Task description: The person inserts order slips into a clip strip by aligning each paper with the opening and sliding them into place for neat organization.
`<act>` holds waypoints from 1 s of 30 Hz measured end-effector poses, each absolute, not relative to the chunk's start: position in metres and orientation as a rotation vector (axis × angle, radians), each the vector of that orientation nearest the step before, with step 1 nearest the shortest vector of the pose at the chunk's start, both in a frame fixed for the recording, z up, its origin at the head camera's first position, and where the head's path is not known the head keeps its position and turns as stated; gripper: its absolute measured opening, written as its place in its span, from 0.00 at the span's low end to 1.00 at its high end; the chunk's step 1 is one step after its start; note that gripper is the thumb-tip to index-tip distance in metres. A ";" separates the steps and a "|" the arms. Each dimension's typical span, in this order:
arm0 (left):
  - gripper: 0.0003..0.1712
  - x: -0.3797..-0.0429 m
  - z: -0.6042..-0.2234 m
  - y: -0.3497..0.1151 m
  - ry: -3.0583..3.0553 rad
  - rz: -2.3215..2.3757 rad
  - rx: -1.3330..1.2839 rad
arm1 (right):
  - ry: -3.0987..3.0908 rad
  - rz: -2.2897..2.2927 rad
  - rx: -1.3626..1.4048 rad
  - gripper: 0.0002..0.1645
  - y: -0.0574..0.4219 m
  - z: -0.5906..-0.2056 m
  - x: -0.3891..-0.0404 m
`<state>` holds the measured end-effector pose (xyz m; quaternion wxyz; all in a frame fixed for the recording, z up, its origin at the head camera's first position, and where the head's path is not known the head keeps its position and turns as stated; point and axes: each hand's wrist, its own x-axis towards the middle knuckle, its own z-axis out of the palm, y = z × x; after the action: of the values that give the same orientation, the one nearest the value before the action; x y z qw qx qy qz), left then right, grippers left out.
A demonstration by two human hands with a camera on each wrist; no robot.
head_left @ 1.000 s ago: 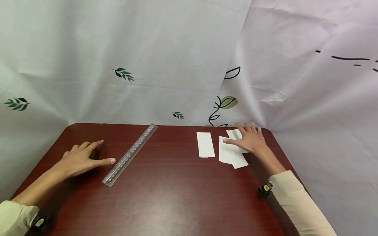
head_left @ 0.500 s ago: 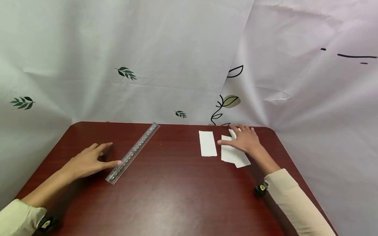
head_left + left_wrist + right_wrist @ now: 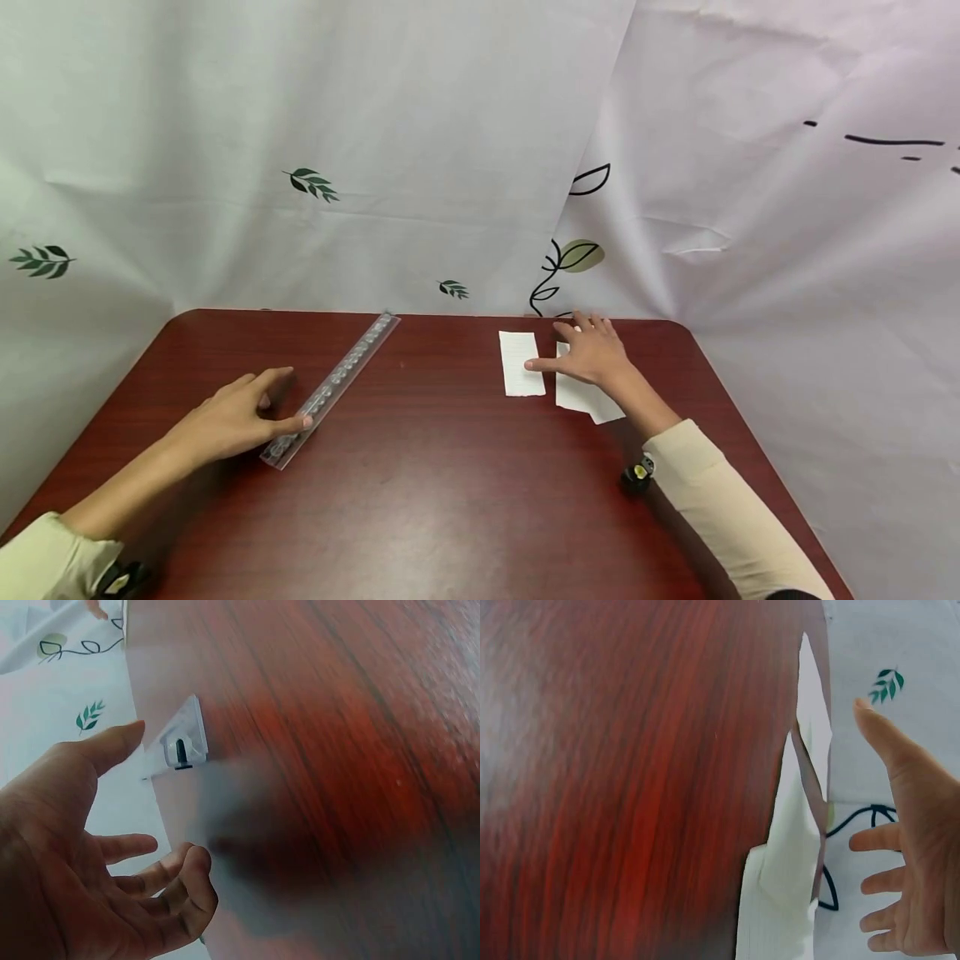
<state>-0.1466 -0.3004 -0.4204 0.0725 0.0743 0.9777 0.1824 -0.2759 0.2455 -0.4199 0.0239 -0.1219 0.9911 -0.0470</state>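
A long, clear plastic strip (image 3: pixel 341 375), with a row of round shapes along it, lies slantwise on the left of the table. Its triangular end (image 3: pixel 184 742) shows in the left wrist view, with a small black piece inside. My left hand (image 3: pixel 225 423) is beside the strip, thumb over its near part in the head view; the fingers are loosely bent and grip nothing. Over the overlapping white paper slips (image 3: pixel 577 393) hovers my right hand (image 3: pixel 592 354), fingers spread and holding nothing. Its thumb reaches over a separate lined paper slip (image 3: pixel 517 379). Several slips appear in the right wrist view.
The dark red wooden table (image 3: pixel 435 475) has rounded far corners. Behind it and along the right side hangs a white cloth (image 3: pixel 375 150) with printed leaves. Black wrist devices (image 3: pixel 637 475) sit at both cuffs.
My right hand has moved left across the paper slips, its thumb now over the separate slip. My left hand has shifted right toward the plastic strip, thumb now above it. Strip and papers stay put.
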 end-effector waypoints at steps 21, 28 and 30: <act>0.31 -0.143 -0.417 -0.287 2.893 0.645 0.312 | 3.053 -0.204 -0.380 0.47 0.205 -0.429 -0.278; 0.29 -0.140 -0.416 -0.285 2.803 0.757 0.276 | 3.054 -0.290 -0.310 0.55 0.215 -0.477 -0.316; 0.29 -0.139 -0.415 -0.285 2.773 0.799 0.262 | 3.043 -0.323 -0.320 0.54 0.213 -0.474 -0.316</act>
<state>-0.1392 -0.2847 -0.4147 0.1219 0.0896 0.9499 0.2737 -0.3163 0.2127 -0.4740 0.0323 -0.1040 0.9885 -0.1048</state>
